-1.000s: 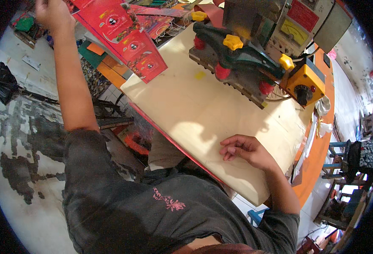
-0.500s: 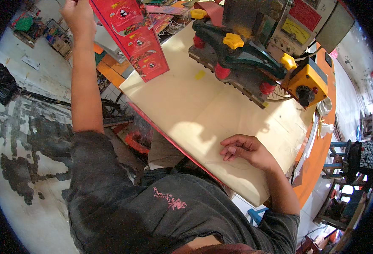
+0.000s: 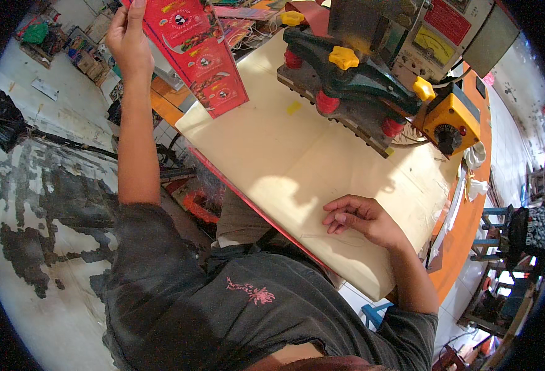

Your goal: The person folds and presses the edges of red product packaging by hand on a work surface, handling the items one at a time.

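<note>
Fingers of our left grip [image 3: 131, 48] pinch the upper left margin of a red printed strip [image 3: 209, 71], its lower end over the far left part of the cream worktop [image 3: 266, 170], while our right grip [image 3: 360, 221] lies loosely curled and unladen near the worktop's front edge. We judge the glossy strip light, flexible, a little slippery and prone to creasing, best held flat by its side margins.
</note>
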`<state>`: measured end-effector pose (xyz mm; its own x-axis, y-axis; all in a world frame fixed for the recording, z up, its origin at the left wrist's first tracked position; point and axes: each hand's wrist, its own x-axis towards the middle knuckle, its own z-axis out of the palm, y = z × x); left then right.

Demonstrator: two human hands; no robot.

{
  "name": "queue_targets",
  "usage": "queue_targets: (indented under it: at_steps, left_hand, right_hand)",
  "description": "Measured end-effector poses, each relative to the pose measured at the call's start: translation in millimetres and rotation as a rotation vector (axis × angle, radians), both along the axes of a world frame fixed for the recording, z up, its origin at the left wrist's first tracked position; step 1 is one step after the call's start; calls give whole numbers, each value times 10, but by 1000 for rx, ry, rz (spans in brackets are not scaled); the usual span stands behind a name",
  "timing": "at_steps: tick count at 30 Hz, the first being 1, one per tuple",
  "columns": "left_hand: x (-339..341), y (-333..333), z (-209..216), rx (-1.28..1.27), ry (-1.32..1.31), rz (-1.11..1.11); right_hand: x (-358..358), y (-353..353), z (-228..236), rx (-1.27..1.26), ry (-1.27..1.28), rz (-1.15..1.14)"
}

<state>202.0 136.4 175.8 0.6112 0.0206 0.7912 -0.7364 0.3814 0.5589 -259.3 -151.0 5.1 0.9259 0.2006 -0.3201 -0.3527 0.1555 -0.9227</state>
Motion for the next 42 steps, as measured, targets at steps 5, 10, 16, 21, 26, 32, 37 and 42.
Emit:
queue_targets:
  at_steps: [5, 10, 16, 21, 26, 32, 37, 42]
  left_hand:
    - [0, 16, -87, -1, -25, 86]
    - [-72, -4, -234, 10, 31, 23]
    - [-173, -21, -333, 21, 56, 64]
    - [-139, 14, -547, 90, 51, 170]
    - [-162, 101, -575, 2, 159, 133]
    - [-394, 585, -459, -109, 299, 73]
    - [-607, 1126, -484, -87, 541, 39]
    - [-529, 1807, -684, 203, 411, -313]
  right_hand:
    - [-3, 0, -3, -1, -9, 6]
    - [-3, -18, -40, 9, -10, 14]
    - [-1, -13, -21, 13, -5, 7]
    - [0, -14, -4, 13, -2, 7]
    - [-7, -21, 10, 7, -21, 8]
    - [-13, -41, -46, 37, -24, 16]
    - [-17, -32, -76, 94, -17, -10]
    - [21, -45, -50, 114, -25, 17]
